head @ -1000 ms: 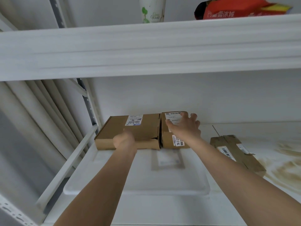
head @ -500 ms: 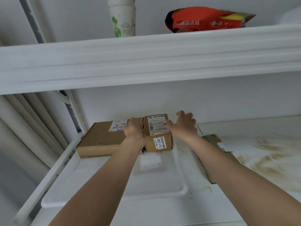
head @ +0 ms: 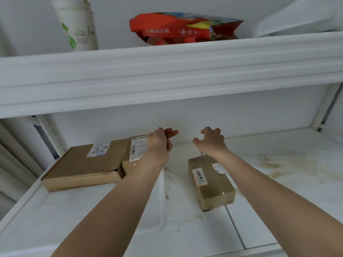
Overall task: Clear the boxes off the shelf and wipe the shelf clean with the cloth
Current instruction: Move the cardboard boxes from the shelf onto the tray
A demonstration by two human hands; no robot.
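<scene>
Our left hand point(head: 161, 139) and right hand point(head: 211, 140) hover over the back of the shelf point(head: 278, 182), each grip loosely spread and holding nothing. A flat box point(head: 83, 164) lies at nine o'clock, a small box point(head: 136, 151) touching its right side under our left wrist. A third box point(head: 211, 184) sits at three o'clock, apart.

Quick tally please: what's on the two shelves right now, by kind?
Cardboard boxes, lower shelf: 3, namely the flat box, the middle box, the right box
Paper cup, upper shelf: 1
Red bag, upper shelf: 1
Total: 5
</scene>
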